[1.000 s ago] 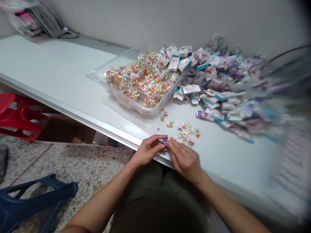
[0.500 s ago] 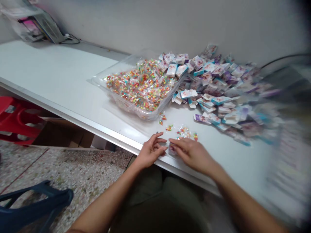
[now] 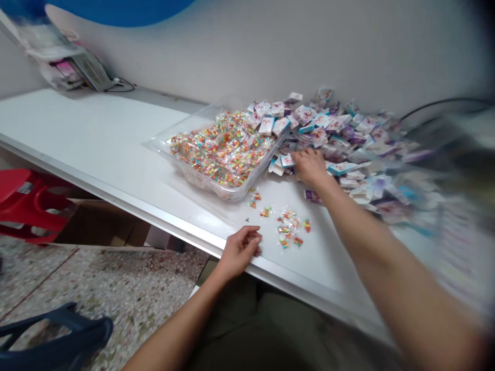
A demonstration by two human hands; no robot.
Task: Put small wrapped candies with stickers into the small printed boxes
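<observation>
My left hand (image 3: 240, 250) rests at the front edge of the white table (image 3: 216, 214), its fingers loosely bent and slightly apart, nothing visible in it. Stretched forward, my right hand (image 3: 310, 166) is at the near left part of a heap of small printed boxes (image 3: 338, 123). Its fingertips reach over a white and blue box (image 3: 287, 161); whether they grip it is hidden. Between the hands lie several small clear packets of colourful pieces (image 3: 288, 221). A clear plastic tray (image 3: 232, 193) filled with such packets stands to the left of the boxes.
A small dark bit (image 3: 247, 220) lies beyond my left hand. At the far left end of the table are a grey device (image 3: 91, 72) and cables. Below are a red stool (image 3: 38, 206), a cardboard box (image 3: 104, 224) and a dark blue stool (image 3: 58, 335). Blurred printed material (image 3: 464, 252) is at right.
My right hand has left the spot beside my left hand and moved forward to the boxes. The small box-like item under it there is gone. My left fingers are more curled.
</observation>
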